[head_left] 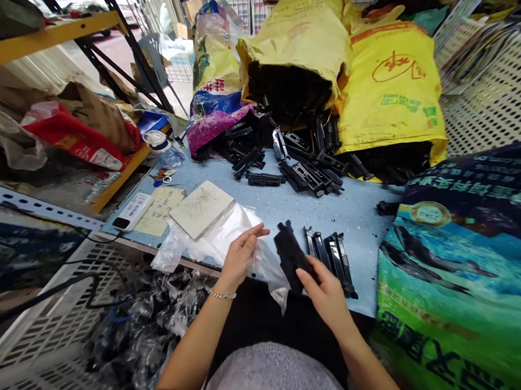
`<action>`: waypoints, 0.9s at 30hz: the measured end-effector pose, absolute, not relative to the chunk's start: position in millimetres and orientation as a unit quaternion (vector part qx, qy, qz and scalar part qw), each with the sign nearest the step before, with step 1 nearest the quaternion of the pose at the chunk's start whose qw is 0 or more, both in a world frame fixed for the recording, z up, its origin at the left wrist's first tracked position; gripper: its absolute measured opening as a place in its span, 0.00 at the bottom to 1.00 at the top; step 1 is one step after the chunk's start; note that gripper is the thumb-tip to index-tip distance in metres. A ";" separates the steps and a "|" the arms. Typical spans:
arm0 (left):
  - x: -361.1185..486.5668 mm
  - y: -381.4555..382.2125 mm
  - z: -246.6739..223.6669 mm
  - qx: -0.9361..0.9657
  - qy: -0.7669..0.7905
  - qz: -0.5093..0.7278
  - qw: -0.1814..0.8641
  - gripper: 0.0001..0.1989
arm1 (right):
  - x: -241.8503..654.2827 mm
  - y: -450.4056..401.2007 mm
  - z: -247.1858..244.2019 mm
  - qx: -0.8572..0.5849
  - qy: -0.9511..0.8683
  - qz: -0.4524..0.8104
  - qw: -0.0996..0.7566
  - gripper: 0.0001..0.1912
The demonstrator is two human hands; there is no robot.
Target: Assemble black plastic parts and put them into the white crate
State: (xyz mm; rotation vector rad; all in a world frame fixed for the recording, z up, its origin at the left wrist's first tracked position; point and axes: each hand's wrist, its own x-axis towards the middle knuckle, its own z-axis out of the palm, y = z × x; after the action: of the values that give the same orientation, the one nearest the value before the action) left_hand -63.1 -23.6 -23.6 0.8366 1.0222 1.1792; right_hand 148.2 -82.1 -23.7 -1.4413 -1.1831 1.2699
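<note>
Head view: left hand (240, 255) fingers pinch the clear plastic bag (227, 234); right hand (324, 290) fingers grasp the flat black plastic part (290, 254) above the blue desk (357, 213) near edge.

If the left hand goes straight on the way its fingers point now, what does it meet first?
The left hand points right, over the clear plastic bag. It would probably meet first the black plastic part that the right hand holds; depth is unclear.
</note>
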 end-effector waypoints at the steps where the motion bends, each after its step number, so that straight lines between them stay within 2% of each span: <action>1: -68.9 -24.2 -21.4 0.397 0.463 0.516 0.602 0.25 | 152.4 -78.2 -24.6 -0.571 -0.414 0.554 0.443 0.21; 4: -83.3 -26.5 -12.6 0.507 0.484 0.491 0.518 0.22 | 164.4 -67.2 -24.6 -0.524 -0.297 0.642 0.474 0.23; 7: -79.8 -28.3 -7.2 0.590 0.498 0.448 0.449 0.14 | 161.1 -61.2 -22.0 -0.527 -0.352 0.610 0.476 0.22; 9: -65.4 -28.7 -9.1 0.606 0.480 0.428 0.467 0.18 | 148.0 -61.6 -19.5 -0.552 -0.451 0.518 0.473 0.20; 11: -47.9 -28.5 -14.5 0.596 0.459 0.424 0.503 0.29 | 133.1 -64.3 -16.3 -0.552 -0.551 0.422 0.462 0.19; 13: -35.3 -28.3 -19.6 0.582 0.468 0.428 0.508 0.32 | 124.8 -66.4 -12.4 -0.512 -0.630 0.402 0.424 0.17; 16: -32.8 -30.6 -19.4 0.606 0.497 0.415 0.463 0.30 | 131.2 -61.4 -6.0 -0.478 -0.609 0.493 0.397 0.14; 19: -38.9 -37.8 -10.2 0.694 0.477 0.356 0.406 0.37 | 146.8 -46.7 -0.5 -0.435 -0.414 0.686 0.412 0.22; 22: -41.1 -45.8 -1.9 0.742 0.449 0.333 0.370 0.44 | 153.8 -33.8 2.8 -0.300 -0.259 0.849 0.349 0.22; 27: -45.7 -49.7 2.7 0.770 0.420 0.345 0.334 0.41 | 152.0 -32.5 -1.1 -0.245 -0.267 0.868 0.340 0.18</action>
State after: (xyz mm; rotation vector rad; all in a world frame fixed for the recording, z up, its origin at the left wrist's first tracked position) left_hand -45.7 -49.7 2.7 2.0084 1.0974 0.9011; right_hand 152.0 -32.5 -1.1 -0.6383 -0.6939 2.2579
